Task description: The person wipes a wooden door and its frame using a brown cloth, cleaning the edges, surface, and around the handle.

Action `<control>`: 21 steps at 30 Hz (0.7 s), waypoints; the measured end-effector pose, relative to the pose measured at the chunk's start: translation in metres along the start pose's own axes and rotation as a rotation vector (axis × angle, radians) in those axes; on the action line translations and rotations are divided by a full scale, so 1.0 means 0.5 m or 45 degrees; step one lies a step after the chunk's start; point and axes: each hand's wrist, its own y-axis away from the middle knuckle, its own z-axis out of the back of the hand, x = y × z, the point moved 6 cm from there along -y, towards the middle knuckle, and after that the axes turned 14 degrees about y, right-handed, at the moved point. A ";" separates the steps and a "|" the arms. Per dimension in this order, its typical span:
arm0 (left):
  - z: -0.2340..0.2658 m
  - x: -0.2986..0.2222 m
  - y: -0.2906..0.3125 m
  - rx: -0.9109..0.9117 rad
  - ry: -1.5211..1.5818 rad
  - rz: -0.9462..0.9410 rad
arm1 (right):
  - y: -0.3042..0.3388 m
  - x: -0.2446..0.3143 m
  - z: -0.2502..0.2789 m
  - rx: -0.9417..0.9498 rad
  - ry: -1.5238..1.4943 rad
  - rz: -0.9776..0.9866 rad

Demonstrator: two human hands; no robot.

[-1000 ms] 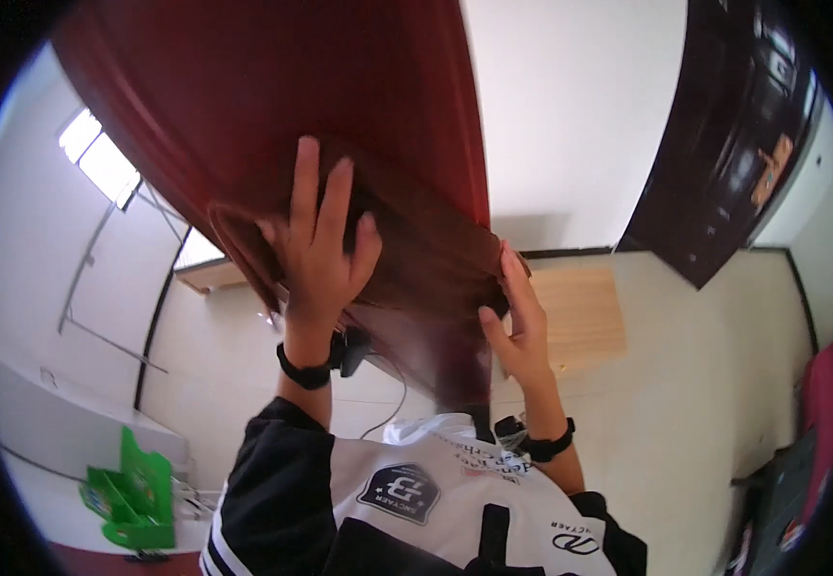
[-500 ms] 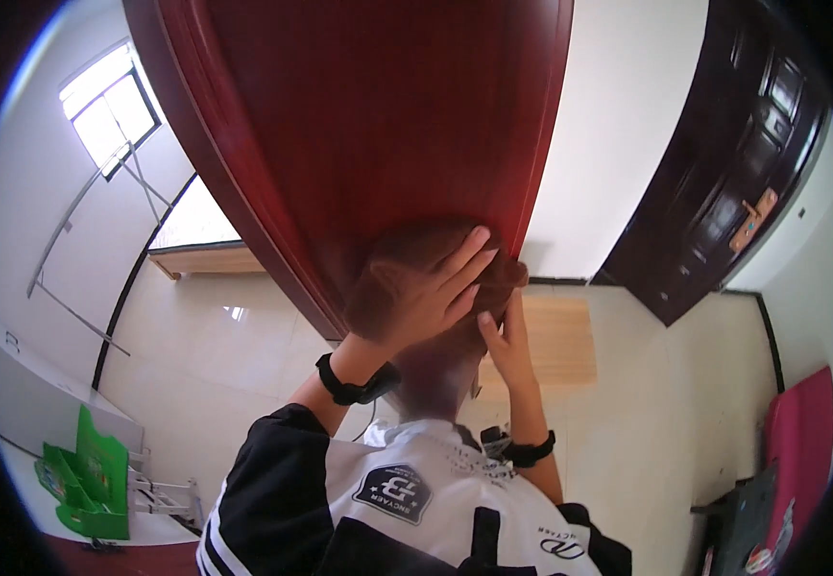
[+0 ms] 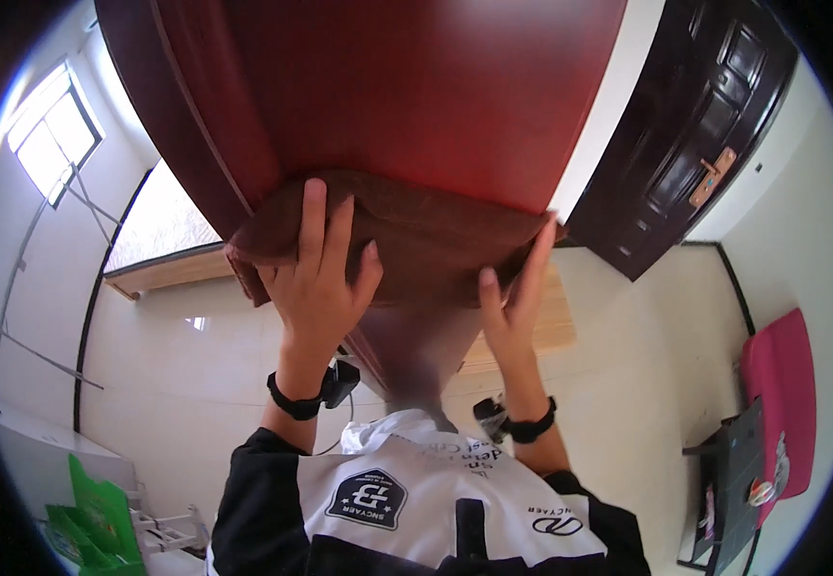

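A brown cloth (image 3: pixel 416 252) lies spread across the lower part of an upright red wooden panel (image 3: pixel 416 106). My left hand (image 3: pixel 318 264) presses on the cloth's left part, its fingers stretched out and spread. At the panel's right edge, my right hand (image 3: pixel 517 298) grips the cloth's right end, with the thumb on the near side and the fingers along the edge. Some right fingertips are blurred and partly hidden. Black straps with small devices circle both wrists.
A dark panelled door (image 3: pixel 695 144) with a copper-coloured handle stands at right. A bed (image 3: pixel 171 226) and a thin metal rack (image 3: pixel 18 269) are at left. Green plastic organiser (image 3: pixel 99 528) sits at lower left; a pink padded item (image 3: pixel 786 403) stands behind a dark small table (image 3: pixel 733 470).
The cloth was bunched under both hands and now stretches wider across the panel. My left hand has moved left and turned upright, and the hands are further apart.
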 end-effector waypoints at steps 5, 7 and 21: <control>0.009 0.053 0.027 0.019 0.044 -0.070 | -0.104 0.104 0.018 -0.286 0.266 0.046; 0.021 0.047 0.035 -0.160 0.018 -0.022 | -0.131 0.142 0.029 -0.370 0.362 0.085; -0.018 0.086 0.057 -0.144 -0.141 0.010 | -0.135 0.300 -0.132 0.341 -0.243 0.745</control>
